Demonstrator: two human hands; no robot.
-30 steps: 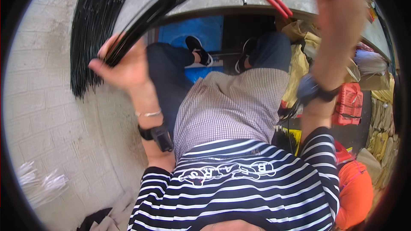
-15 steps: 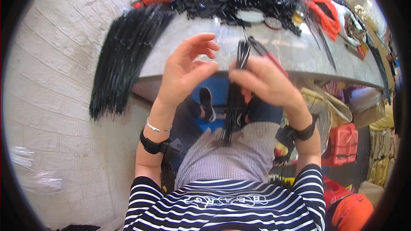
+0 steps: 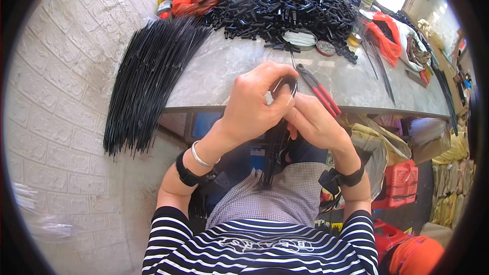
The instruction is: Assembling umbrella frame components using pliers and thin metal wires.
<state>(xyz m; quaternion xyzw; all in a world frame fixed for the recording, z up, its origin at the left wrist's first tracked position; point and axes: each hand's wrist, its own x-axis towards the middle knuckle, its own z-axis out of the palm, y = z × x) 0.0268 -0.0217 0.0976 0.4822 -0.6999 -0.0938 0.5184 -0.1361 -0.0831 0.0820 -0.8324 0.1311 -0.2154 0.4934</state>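
A bundle of thin black rods point(image 3: 273, 158) hangs upright between my hands at the table's front edge, its lower ends over my lap. My right hand point(image 3: 318, 122) is closed around the upper part of the bundle. My left hand point(image 3: 254, 99) curls over the top, thumb and fingers closed at the dark upper end, where a few thin white strands show. The fingers hide most of that end. Just beyond my right hand, pliers with red handles point(image 3: 323, 95) lie on the grey table point(image 3: 224, 66).
Small black tubular pieces point(image 3: 285, 7) form a big heap at the back. Before it stand a round dish of white sticks point(image 3: 299, 38) and a small round tin point(image 3: 326, 48). Long black rods point(image 3: 147, 81) overhang the left edge. A red basket point(image 3: 401, 183) stands lower right. People sit beyond.
My left hand has moved right from beside the bundle, where its fingers were apart, and has closed on the top end. The view has tilted slightly upward.
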